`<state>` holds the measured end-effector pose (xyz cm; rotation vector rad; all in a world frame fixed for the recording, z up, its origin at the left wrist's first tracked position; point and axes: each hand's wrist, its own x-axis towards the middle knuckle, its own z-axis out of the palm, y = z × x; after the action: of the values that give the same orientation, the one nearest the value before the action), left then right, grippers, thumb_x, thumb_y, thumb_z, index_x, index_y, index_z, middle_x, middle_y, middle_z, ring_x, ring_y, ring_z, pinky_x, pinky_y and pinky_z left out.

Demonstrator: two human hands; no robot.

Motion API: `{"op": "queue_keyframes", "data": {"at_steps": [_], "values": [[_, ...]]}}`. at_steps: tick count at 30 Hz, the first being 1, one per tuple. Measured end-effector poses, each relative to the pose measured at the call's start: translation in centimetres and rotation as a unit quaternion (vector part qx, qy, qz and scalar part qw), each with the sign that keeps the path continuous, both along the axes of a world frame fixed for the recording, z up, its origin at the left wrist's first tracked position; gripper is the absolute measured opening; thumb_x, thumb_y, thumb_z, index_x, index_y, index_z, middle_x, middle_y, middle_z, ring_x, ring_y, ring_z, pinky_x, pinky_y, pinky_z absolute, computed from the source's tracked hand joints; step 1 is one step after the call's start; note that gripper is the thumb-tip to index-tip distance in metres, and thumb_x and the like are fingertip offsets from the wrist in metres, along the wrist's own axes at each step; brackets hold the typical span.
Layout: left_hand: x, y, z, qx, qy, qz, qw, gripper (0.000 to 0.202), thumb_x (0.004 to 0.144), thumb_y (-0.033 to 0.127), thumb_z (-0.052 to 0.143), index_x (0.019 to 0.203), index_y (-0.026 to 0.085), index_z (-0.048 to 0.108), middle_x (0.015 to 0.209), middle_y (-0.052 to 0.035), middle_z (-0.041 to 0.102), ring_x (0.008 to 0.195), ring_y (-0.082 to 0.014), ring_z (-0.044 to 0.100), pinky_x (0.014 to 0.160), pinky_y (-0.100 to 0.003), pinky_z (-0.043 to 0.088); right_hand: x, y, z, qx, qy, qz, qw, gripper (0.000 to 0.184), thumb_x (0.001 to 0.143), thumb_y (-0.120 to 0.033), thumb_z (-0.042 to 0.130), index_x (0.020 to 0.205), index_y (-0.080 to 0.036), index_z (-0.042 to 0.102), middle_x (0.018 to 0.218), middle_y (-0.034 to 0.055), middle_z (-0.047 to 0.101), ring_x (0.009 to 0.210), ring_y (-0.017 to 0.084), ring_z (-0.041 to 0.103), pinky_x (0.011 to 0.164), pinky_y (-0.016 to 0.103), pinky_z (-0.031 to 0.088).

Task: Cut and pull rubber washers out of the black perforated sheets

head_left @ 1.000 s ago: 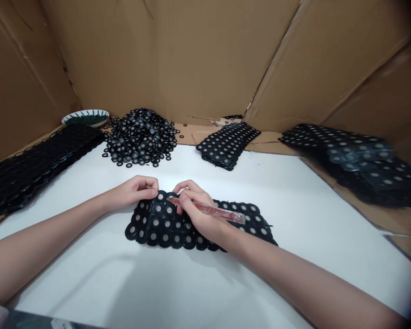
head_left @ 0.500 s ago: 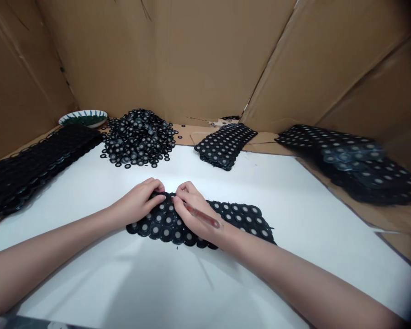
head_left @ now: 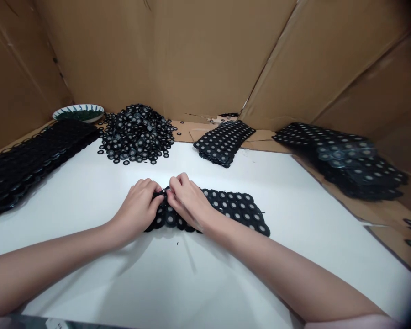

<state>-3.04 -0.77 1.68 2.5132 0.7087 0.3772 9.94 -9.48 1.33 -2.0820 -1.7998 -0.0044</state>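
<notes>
A black sheet of joined rings with grey centres (head_left: 233, 208) lies on the white table (head_left: 205, 274) in front of me. My left hand (head_left: 139, 210) rests on its left end with fingers curled and pinching the sheet's top edge. My right hand (head_left: 187, 201) lies over the sheet beside it, fingers bent, fingertips meeting those of the left hand at the same edge. The red stick that it held earlier does not show now; it may be hidden under the palm.
A heap of loose black rings (head_left: 135, 135) lies behind. A small stack of sheets (head_left: 224, 141) sits at the back centre, larger stacks at the right (head_left: 342, 157) and left (head_left: 27, 157). A patterned dish (head_left: 78, 112) stands back left. Cardboard walls (head_left: 198, 55) surround the table.
Both hands came together over the left end of the sheet. The red stick in my right hand slid out of sight. The left hand went from the sheet's corner onto it.
</notes>
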Motion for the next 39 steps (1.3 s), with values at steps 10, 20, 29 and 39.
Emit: {"op": "queue_keyframes", "data": {"at_steps": [10, 20, 29, 39], "values": [[0.4, 1.3, -0.4, -0.074, -0.019, -0.014, 0.997, 0.014, 0.083, 0.033, 0.037, 0.083, 0.02, 0.044, 0.086, -0.0016, 0.053, 0.087, -0.0193, 0.046, 0.078, -0.034, 0.036, 2.0, -1.4, 1.2, -0.017, 0.346, 0.062, 0.936, 0.022, 0.081, -0.025, 0.04, 0.061, -0.017, 0.041, 0.078, -0.0001, 0.053, 0.072, 0.011, 0.05, 0.068, 0.026, 0.038], [0.0, 3.3, 1.5, -0.128, 0.114, -0.124, 0.977, 0.028, 0.077, 0.042, 0.045, 0.08, 0.016, 0.056, 0.079, -0.0031, 0.058, 0.077, -0.0192, 0.052, 0.068, -0.03, 0.038, 1.7, -1.5, 1.1, 0.018, 0.273, 0.106, 0.956, 0.022, 0.077, -0.016, 0.042, 0.057, -0.018, 0.033, 0.077, 0.0012, 0.052, 0.076, 0.013, 0.048, 0.071, 0.027, 0.037], [-0.1, 3.3, 1.9, -0.234, 0.127, -0.138, 0.954, 0.026, 0.075, 0.041, 0.048, 0.076, 0.016, 0.054, 0.073, -0.0011, 0.054, 0.068, -0.0155, 0.049, 0.061, -0.026, 0.037, 1.6, -1.8, 0.7, 0.025, 0.25, 0.125, 0.96, 0.023, 0.081, -0.021, 0.042, 0.059, -0.018, 0.037, 0.086, 0.0023, 0.05, 0.091, 0.015, 0.046, 0.081, 0.029, 0.037], [-0.7, 2.2, 1.7, -0.137, 0.111, -0.112, 0.978, 0.016, 0.073, 0.031, 0.047, 0.076, 0.018, 0.056, 0.079, -0.0018, 0.057, 0.078, -0.0185, 0.051, 0.07, -0.029, 0.039, 1.3, -1.4, 0.1, 0.025, 0.096, 0.107, 0.989, 0.022, 0.084, -0.019, 0.038, 0.062, -0.018, 0.033, 0.069, 0.0005, 0.044, 0.071, 0.013, 0.04, 0.07, 0.028, 0.033]]}}
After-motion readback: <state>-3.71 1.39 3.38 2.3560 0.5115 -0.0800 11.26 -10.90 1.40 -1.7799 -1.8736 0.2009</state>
